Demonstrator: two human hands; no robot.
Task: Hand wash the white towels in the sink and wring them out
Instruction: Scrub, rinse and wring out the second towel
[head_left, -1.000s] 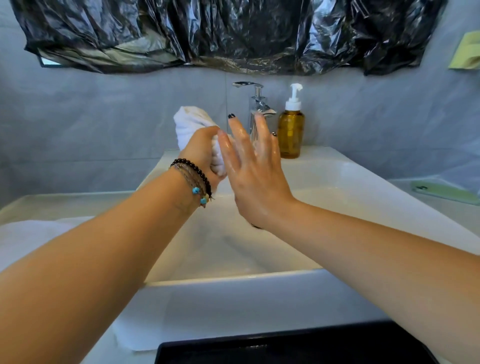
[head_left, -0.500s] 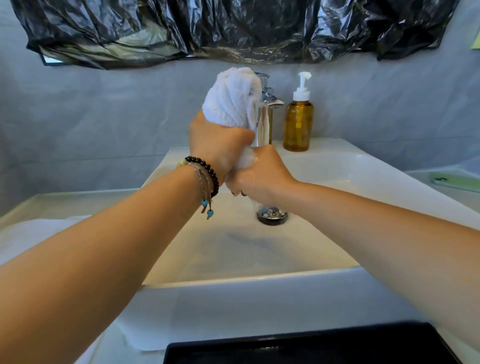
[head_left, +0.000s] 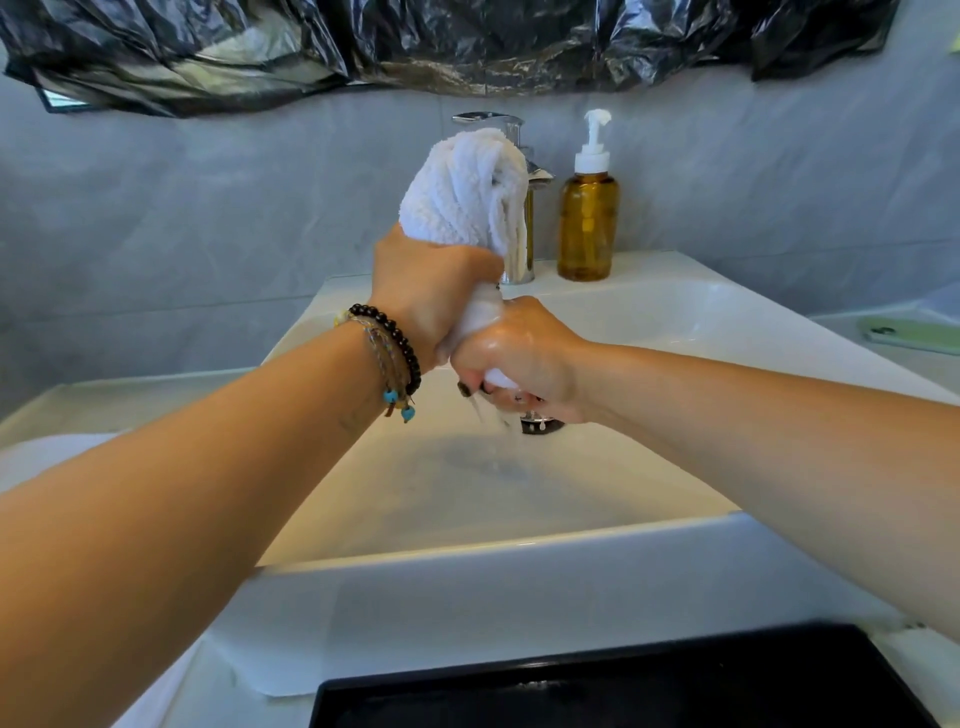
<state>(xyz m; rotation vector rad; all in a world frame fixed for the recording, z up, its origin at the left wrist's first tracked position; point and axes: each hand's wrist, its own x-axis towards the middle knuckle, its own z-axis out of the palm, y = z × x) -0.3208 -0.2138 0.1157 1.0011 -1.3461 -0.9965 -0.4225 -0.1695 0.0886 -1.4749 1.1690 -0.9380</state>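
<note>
Both hands (head_left: 483, 332) clamp the towel (head_left: 467, 192) over the sink (head_left: 649, 306), hiding the faucet (head_left: 511, 124) beside a soap bottle (head_left: 587, 223)

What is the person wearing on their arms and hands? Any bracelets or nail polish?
Both arms are bare, with no sleeves in view. The left wrist wears a dark round-bead bracelet beside thin woven cord bracelets with small turquoise beads dangling from them. The right hand looks wet and shiny, has dark-painted fingernails, and no bracelet shows on that wrist.
</note>
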